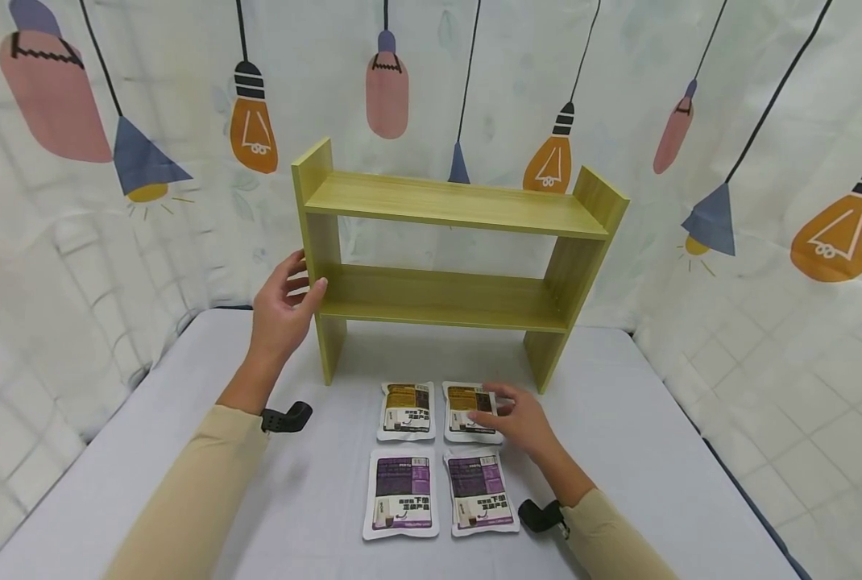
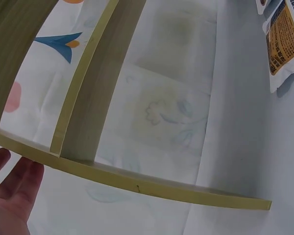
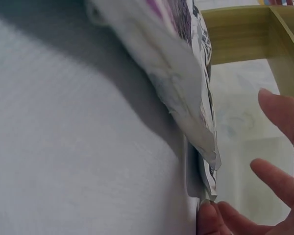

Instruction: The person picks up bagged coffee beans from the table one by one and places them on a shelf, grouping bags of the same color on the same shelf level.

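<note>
My left hand (image 1: 283,310) rests against the left side panel of a two-tier yellow-green wooden shelf (image 1: 445,298), thumb at its front edge. Seen from the left wrist, fairly straight fingers (image 2: 27,181) meet the panel's outer face. Over the back right pouch, white with a brown-gold label (image 1: 460,403), my right hand (image 1: 521,419) spreads its thumb and fingers. In the right wrist view, lower fingertips (image 3: 208,218) are right at a pouch edge. A matching brown-gold pouch (image 1: 407,411) lies to the left. Nearer lie two purple-labelled pouches, left (image 1: 402,495) and right (image 1: 482,493).
The shelf stands at the back of a table with a white cloth (image 1: 329,491). Behind it hangs a pale curtain (image 1: 416,16) printed with lamps and bulbs, continuing along both sides. Each wrist wears a black strap-on device, left (image 1: 288,418) and right (image 1: 540,515).
</note>
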Tool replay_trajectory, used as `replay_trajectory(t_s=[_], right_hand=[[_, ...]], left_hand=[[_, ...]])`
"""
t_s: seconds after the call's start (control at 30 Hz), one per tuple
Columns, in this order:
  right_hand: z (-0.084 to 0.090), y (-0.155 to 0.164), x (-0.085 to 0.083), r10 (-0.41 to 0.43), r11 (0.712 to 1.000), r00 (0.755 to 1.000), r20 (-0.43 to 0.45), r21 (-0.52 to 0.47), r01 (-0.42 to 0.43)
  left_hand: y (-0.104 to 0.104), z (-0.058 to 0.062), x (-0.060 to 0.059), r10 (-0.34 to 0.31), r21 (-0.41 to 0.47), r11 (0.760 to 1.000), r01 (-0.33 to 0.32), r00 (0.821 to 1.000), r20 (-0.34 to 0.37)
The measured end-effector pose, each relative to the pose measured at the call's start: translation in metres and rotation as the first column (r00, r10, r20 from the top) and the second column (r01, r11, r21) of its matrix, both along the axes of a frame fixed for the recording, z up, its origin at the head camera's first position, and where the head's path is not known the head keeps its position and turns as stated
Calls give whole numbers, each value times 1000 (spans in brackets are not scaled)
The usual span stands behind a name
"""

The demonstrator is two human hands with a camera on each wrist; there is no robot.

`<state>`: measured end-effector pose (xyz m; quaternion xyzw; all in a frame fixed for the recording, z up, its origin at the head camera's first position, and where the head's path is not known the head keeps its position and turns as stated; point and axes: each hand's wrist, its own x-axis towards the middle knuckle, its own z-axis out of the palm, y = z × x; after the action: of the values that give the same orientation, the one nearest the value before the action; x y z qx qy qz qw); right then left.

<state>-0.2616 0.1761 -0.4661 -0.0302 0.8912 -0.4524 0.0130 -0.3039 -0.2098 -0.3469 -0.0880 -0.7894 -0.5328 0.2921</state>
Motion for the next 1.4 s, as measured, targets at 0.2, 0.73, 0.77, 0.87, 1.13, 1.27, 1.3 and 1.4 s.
replay_trajectory(t_s=[0.2, 0.73, 0.77, 0.87, 1.13, 1.27, 1.3, 1.4], right_hand=[[2, -2, -2, 18, 999, 1000, -12, 39, -17], [-1, -8, -16, 14, 992, 1000, -1, 124, -14], [-1, -8, -16, 14, 991, 1000, 1, 130, -14], [-1, -10, -17, 7, 989, 1000, 17, 151, -9], [2, -14, -16, -1, 981, 999, 44, 196, -7], [5, -15, -15, 17, 977, 999, 36, 212, -24], [5, -15, -15, 20, 976, 999, 34, 218, -27], [6, -15, -15, 24, 973, 999, 35, 229, -31]], left_hand=[[1, 2, -5, 38, 11, 999, -37, 997, -69], [3, 3, -15, 148, -29, 988, -155, 976, -161], [3, 3, -15, 155, -31, 986, -162, 974, -163], [3, 3, -16, 177, -39, 982, -186, 970, -167], [2, 5, -16, 207, -59, 974, -218, 966, -158], [2, 5, -15, 214, -77, 971, -228, 964, -155], [3, 6, -15, 215, -81, 970, -229, 964, -154], [3, 6, -15, 209, -84, 971, -224, 965, -158]])
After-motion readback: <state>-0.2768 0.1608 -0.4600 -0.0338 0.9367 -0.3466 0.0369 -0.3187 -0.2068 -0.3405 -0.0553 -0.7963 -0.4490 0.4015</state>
